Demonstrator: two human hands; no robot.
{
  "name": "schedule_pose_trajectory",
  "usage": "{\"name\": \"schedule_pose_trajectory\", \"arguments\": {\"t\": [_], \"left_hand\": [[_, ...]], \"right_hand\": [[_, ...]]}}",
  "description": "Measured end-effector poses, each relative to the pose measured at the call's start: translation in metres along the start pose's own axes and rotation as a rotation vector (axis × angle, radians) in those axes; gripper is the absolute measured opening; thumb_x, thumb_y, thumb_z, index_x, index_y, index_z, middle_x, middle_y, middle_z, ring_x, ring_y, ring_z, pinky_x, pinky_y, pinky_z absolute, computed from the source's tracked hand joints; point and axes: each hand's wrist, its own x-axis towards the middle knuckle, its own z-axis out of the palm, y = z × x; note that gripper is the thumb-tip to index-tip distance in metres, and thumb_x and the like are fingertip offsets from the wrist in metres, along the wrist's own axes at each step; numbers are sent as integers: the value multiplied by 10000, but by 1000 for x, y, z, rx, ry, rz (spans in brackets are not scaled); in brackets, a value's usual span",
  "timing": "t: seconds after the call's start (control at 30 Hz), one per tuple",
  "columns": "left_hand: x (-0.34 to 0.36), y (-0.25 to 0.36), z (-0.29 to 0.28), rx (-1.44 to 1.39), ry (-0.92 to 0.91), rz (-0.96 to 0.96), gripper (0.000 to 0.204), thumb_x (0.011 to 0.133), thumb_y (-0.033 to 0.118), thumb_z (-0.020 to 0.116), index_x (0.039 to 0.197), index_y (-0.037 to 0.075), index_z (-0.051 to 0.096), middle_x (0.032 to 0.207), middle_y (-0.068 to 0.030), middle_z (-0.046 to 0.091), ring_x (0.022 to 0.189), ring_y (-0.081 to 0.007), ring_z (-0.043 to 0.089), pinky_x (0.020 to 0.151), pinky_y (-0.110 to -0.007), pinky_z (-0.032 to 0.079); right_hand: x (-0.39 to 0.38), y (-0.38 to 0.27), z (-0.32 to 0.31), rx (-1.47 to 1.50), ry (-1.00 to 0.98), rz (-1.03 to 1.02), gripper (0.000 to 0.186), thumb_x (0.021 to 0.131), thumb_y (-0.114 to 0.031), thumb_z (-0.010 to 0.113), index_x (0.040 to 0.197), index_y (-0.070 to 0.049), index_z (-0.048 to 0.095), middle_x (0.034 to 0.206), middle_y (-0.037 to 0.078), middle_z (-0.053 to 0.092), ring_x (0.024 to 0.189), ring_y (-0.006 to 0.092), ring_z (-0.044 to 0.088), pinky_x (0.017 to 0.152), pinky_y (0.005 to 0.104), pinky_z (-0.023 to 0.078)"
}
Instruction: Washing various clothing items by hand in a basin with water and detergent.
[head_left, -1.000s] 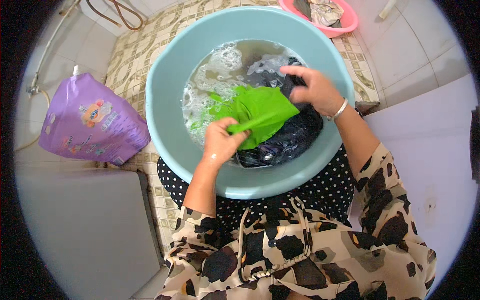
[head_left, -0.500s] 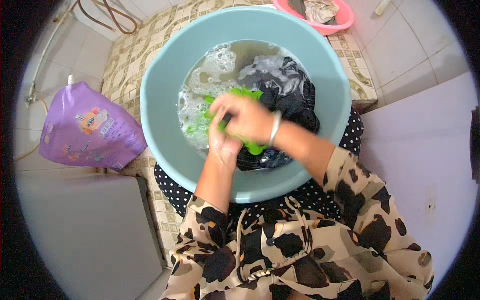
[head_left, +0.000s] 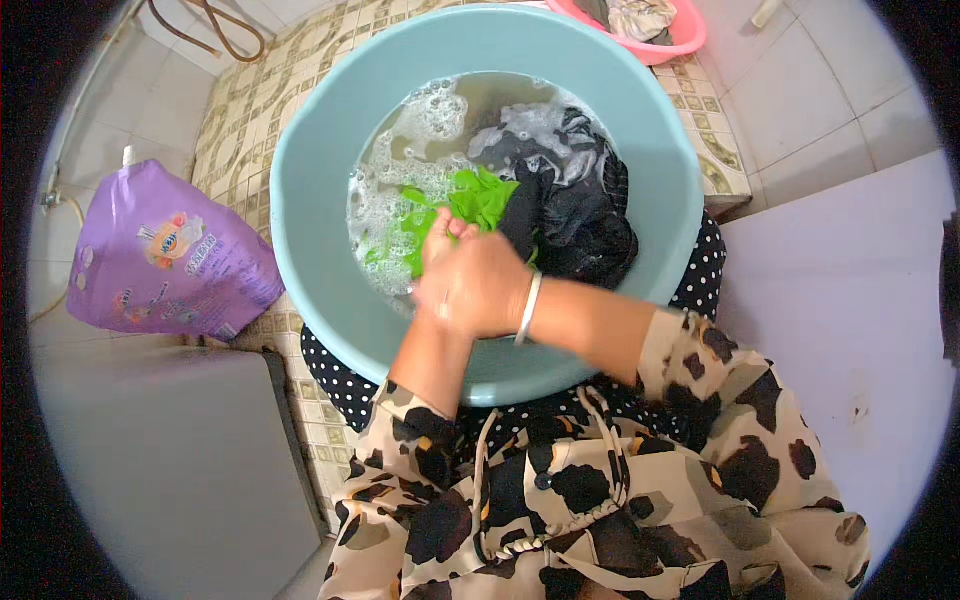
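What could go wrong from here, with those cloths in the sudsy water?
The dark cloth lies against the bright green cloth in the same water, so dye might bleed across. The pale bracelet by the right hand could snag on fabric. Water might also splash over the basin onto the polka-dot fabric beside its near rim.

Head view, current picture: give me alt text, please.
The right hand overlaps the left hand beside bright-green cloth in a large round light-blue plastic tub of sudsy water and black fabric. A purple plastic pouch is at left, a pink plastic basin beyond.
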Motion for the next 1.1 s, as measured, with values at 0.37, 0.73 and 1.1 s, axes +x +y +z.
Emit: {"name": "schedule_pose_trajectory", "arguments": {"t": [0.37,0.73,1.1], "left_hand": [[18,-12,157,180,653,-121,313,841,397,491,844,89,545,842,-104,572,832,-263,557,822,-423,431],[29,-52,134,258,857,-31,395,882,437,364,983,104,549,963,-67,595,893,-217,562,780,-367,447],[16,-31,162,119,714,-101,279,838,304,513,647,128,413,674,-15,511,709,-180,521,690,-278,438]], "right_hand": [[-34,132,-35,1040,-176,631,242,782,-244,603,765,-2,613,747,46,609,718,113,542,667,264,433],[-11,73,15,126,-136,427,251,760,-263,459,647,-96,608,635,135,603,613,331,590,561,447,454],[-3,75,-14,207,-139,353,256,739,-304,519,658,-62,541,550,148,531,528,299,546,510,357,446]]}}
